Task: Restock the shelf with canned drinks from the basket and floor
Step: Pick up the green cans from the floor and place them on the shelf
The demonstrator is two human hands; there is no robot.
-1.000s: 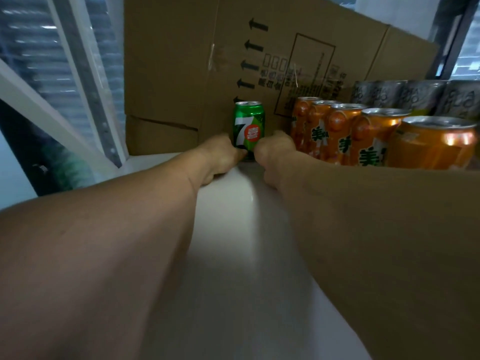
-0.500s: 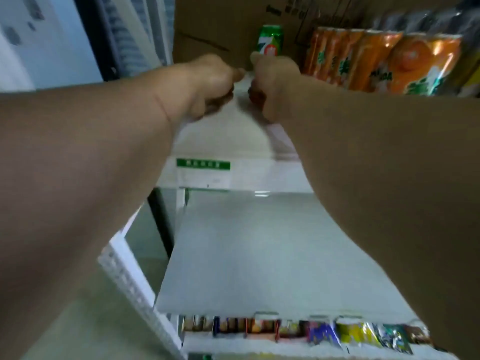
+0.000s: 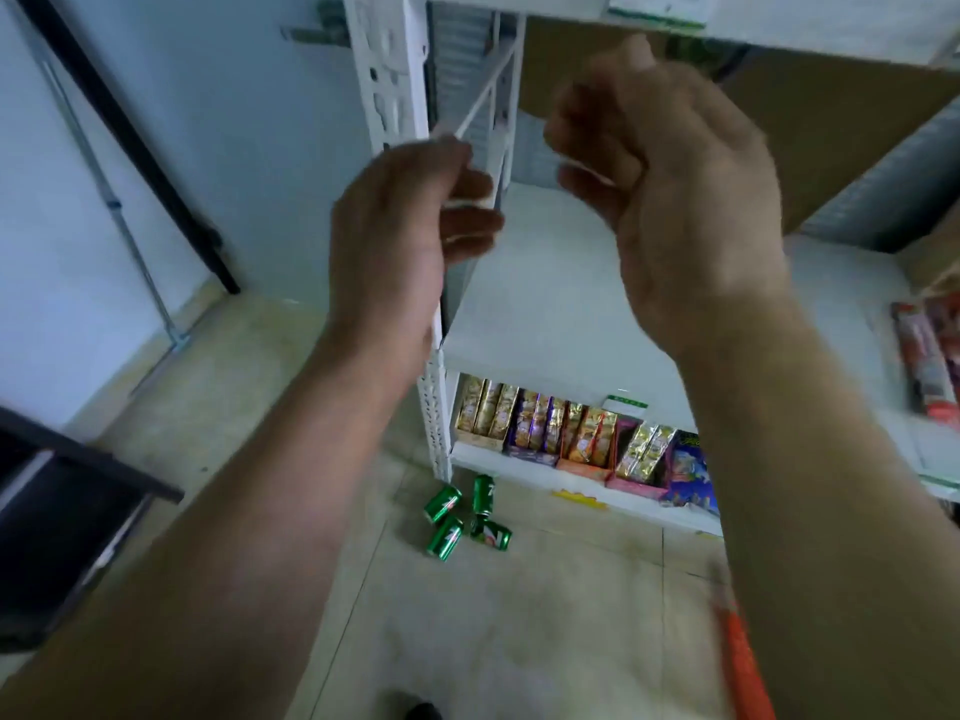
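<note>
Left hand [image 3: 395, 226] and right hand [image 3: 670, 179] hang loosely curled and empty, four green cans [image 3: 465, 517] on the floor [image 3: 545, 615] far below their fingers

There is just the one camera, worn on the person's head, wide-angled and tipped forward and down. It sits close behind the two raised hands, the left hand [image 3: 410, 220] and right hand [image 3: 680, 200], which fill the middle of its view. Beyond them it faces the white shelf [image 3: 545, 304]; far below them it takes in the floor [image 3: 519, 615] and the green cans [image 3: 467, 517] lying there.
</note>
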